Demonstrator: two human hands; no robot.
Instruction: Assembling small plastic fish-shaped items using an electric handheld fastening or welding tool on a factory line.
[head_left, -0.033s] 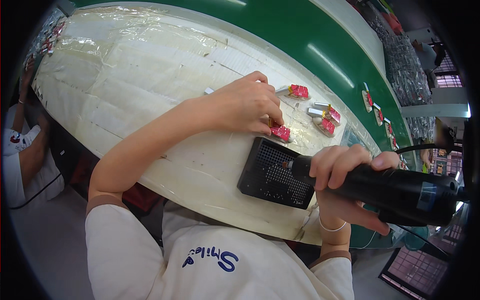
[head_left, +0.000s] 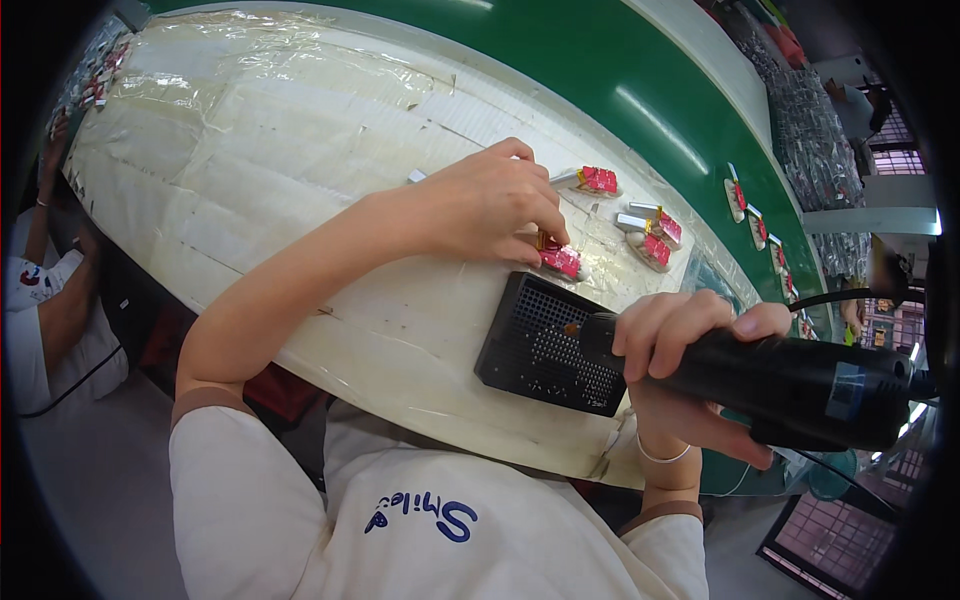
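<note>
Red parts (head_left: pixel 562 262): 4 on bench.

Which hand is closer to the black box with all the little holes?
Right. The right hand, gripping a black power tool, reaches over the black perforated box. The left hand is farther up the table, pinching a small red part.

red part (head_left: pixel 561 262), blk tool (head_left: pixel 800 385), perforated blk box (head_left: pixel 545 345), maybe mesh

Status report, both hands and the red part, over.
Left hand pinching small red part on bench. Right hand gripping black power tool, tip over black perforated box. Nothing blocking.
</note>
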